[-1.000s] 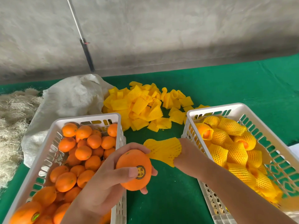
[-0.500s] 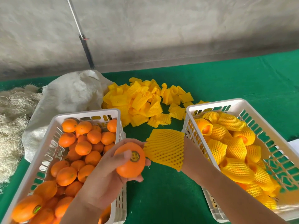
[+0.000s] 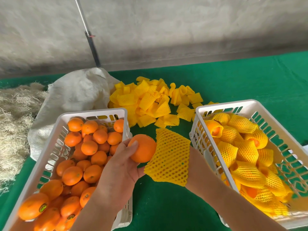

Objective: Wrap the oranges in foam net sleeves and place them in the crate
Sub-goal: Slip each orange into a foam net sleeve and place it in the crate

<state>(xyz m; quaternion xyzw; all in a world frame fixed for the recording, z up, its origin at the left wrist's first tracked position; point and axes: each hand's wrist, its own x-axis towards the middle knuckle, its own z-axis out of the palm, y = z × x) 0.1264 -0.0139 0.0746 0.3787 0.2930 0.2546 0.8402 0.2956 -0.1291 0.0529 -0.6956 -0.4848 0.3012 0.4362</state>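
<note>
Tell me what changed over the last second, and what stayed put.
The left hand turned the orange it grips, so its sticker no longer shows, and brought it against the foam net sleeve. That sleeve, stretched over the right hand, opened wider. Both crates, the loose sleeve pile and the sack kept their places on the table.

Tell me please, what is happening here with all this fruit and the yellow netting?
A person is packing oranges. The left hand grips a bare orange and brings it to a yellow foam net sleeve stretched over the right hand, whose fingers are hidden inside it. The orange touches the sleeve's edge but is not yet inside. The left crate holds unwrapped oranges; the right crate holds wrapped ones. A pile of spare sleeves lies on the green table behind.
</note>
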